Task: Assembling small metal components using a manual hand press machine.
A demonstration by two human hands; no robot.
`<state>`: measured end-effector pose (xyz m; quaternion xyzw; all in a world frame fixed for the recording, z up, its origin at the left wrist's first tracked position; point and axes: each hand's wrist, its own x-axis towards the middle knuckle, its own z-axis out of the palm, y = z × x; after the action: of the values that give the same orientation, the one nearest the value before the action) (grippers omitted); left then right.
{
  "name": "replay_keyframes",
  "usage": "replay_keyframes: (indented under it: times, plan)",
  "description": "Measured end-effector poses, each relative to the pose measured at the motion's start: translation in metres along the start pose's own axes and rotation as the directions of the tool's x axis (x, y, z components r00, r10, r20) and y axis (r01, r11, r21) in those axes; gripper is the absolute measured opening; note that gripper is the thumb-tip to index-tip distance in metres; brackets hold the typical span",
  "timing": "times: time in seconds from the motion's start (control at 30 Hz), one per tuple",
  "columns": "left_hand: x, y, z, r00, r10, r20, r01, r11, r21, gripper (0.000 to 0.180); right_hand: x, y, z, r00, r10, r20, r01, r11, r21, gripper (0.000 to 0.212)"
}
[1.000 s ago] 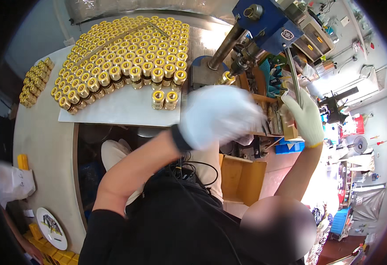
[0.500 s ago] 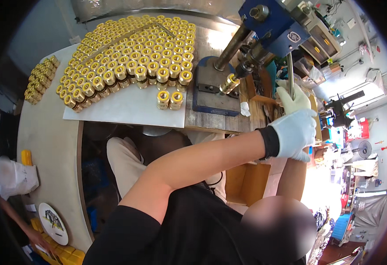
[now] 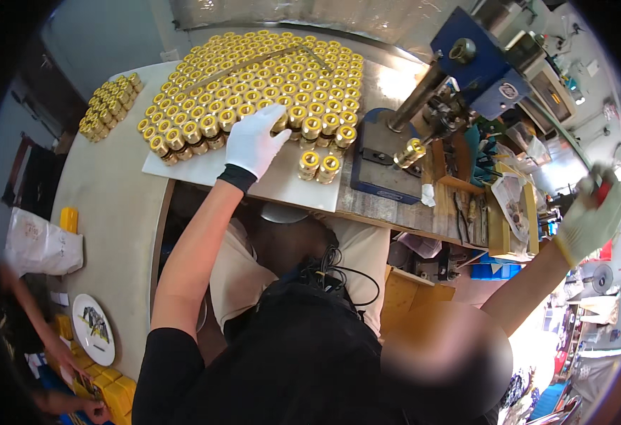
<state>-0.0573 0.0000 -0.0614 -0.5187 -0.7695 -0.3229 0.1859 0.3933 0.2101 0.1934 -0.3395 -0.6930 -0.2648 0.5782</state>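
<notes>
Because the brass fittings (image 3: 254, 85) stand upright in tight rows on a white board (image 3: 183, 171), presumably for steadiness, the left hand (image 3: 252, 144) reaches their front edge from above; one fitting (image 3: 280, 125) sits between thumb and fingers, whether gripped I cannot tell. Well apart, the right grip (image 3: 594, 216) closes around the press lever (image 3: 560, 133), seemingly for leverage.

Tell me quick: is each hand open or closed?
Left hand: at the brass fittings; whether gripping one can't be told.
Right hand: closed around the press lever.
</notes>
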Motion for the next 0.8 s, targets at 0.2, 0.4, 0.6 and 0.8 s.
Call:
replay_keyframes:
  times: [0.2,0.4,0.6,0.8]
  plan:
    - [0.003,-0.02,0.019,0.997,0.071,-0.023,-0.068,0.994,0.089,0.037,0.099,0.031,0.066,0.915,0.051,0.399,-0.348,0.598,0.722,0.049]
    - [0.004,-0.004,0.02,0.999,-0.015,-0.034,0.018,0.997,0.079,0.04,-0.087,-0.012,0.105,0.686,-0.507,0.522,0.508,0.847,0.156,0.037]
    - [-0.037,-0.019,0.011,0.975,-0.212,-0.061,0.205,0.973,-0.106,0.039,-0.197,-0.092,0.138,0.533,0.106,0.839,-0.537,0.809,0.239,0.069]
    - [-0.069,-0.039,0.014,0.933,-0.352,-0.075,0.324,0.912,-0.252,0.036,-0.196,-0.103,0.147,0.535,0.183,0.825,-0.583,0.786,0.204,0.063]
